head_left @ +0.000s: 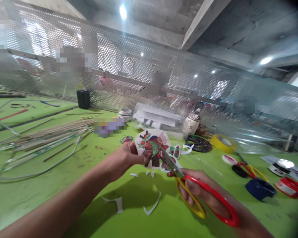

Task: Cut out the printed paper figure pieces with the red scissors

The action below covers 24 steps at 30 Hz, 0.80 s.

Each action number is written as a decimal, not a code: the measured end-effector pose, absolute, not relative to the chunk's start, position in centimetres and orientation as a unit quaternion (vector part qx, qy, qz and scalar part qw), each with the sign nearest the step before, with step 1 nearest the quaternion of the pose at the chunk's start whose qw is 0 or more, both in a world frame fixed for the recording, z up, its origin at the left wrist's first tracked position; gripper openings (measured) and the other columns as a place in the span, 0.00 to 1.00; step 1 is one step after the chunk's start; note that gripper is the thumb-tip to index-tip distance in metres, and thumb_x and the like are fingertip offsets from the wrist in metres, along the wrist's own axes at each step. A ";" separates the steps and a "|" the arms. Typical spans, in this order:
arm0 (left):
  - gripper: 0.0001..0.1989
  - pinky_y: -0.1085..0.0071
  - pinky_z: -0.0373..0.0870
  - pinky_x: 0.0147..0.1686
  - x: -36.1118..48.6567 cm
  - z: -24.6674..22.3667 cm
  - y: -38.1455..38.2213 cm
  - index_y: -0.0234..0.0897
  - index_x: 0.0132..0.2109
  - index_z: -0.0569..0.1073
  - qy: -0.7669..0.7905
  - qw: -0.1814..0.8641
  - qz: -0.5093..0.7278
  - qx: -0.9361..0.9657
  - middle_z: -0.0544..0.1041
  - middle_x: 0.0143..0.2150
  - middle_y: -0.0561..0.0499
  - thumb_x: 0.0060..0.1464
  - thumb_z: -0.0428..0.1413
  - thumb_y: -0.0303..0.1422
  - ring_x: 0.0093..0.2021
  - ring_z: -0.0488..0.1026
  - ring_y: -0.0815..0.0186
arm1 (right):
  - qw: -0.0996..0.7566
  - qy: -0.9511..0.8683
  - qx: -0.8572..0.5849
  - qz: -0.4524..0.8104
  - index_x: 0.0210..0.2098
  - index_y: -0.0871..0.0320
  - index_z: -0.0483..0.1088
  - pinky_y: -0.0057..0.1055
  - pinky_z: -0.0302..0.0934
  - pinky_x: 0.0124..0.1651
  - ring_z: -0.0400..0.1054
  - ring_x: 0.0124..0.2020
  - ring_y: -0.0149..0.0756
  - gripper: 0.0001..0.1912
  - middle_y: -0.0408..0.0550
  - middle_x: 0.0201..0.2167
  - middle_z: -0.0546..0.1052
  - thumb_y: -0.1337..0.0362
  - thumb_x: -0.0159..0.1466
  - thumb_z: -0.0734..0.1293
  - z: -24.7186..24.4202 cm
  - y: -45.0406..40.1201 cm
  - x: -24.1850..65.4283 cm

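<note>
My left hand pinches the left edge of a paper cutout, a rounded white piece with a red, green and brown coloured figure on it. In my right hand is a pair of scissors with one red and one yellow handle. The scissor blades lie across the right side of the paper, slightly apart; whether they touch it I cannot tell. Smaller coloured cutouts rest on the green table behind the paper. White paper scraps lie below my hands.
Bamboo sticks and a pale cable spread over the left. A white bottle, yellow tape, second scissors, a blue tape roll and a red roll stand at right. A perforated screen runs behind.
</note>
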State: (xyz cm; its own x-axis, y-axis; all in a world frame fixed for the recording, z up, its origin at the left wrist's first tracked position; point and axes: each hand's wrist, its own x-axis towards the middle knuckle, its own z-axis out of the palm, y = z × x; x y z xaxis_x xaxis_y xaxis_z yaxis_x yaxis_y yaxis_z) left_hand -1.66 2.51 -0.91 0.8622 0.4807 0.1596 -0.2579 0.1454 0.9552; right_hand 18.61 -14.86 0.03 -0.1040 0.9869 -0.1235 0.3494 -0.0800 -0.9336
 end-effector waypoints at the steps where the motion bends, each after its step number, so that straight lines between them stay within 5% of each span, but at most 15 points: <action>1: 0.05 0.71 0.67 0.37 -1.6 -0.8 2.3 0.31 0.32 0.78 0.090 0.750 0.247 0.607 0.79 0.30 0.47 0.44 0.61 0.22 0.32 0.74 0.65 | 0.347 -0.581 -0.576 0.458 0.54 0.65 0.66 0.27 0.56 0.28 0.61 0.24 0.29 0.38 0.45 0.26 0.68 0.37 0.61 0.59 0.0 -14.8 18.6; 12: 0.13 0.64 0.70 0.45 -1.6 -1.0 0.7 0.30 0.45 0.78 0.096 0.804 0.240 0.535 0.81 0.38 0.42 0.49 0.62 0.25 0.38 0.77 0.60 | 0.394 -0.550 -0.584 0.449 0.48 0.65 0.68 0.28 0.57 0.26 0.59 0.23 0.29 0.42 0.43 0.24 0.65 0.32 0.54 0.62 -0.2 -14.6 17.3; 24: 0.09 0.67 0.72 0.44 -0.9 -1.1 -0.6 0.31 0.41 0.78 0.150 0.830 0.270 0.465 0.81 0.38 0.44 0.57 0.58 0.34 0.37 0.77 0.64 | 0.418 -0.531 -0.595 0.434 0.49 0.68 0.66 0.28 0.55 0.24 0.60 0.20 0.29 0.46 0.46 0.23 0.68 0.30 0.53 0.59 -1.7 -14.4 16.5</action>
